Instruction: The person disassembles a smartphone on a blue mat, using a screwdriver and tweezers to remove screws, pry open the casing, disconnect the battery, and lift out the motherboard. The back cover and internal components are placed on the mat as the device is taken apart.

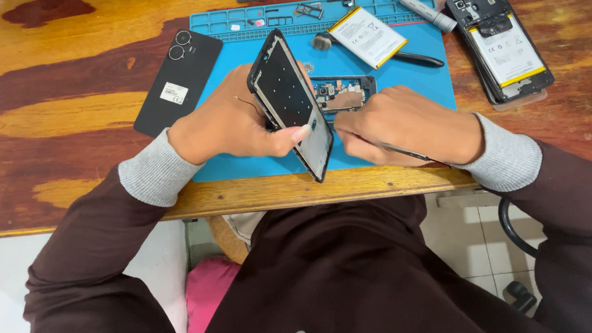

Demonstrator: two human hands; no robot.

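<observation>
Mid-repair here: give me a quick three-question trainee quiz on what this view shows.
1. True or false: the left hand holds the phone frame tilted up off the blue mat.
2. What does the right hand grip?
A. thin metal tool
B. loose battery
C. black back cover
3. On which surface does the opened phone at far right lie?

Key: 1 true; 2 A; 3 the wooden table, off the mat.

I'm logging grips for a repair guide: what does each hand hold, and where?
The left hand grips the black rectangular phone frame by its lower long edge, tilted on edge. The right hand pinches a thin metal tool near its tip.
</observation>
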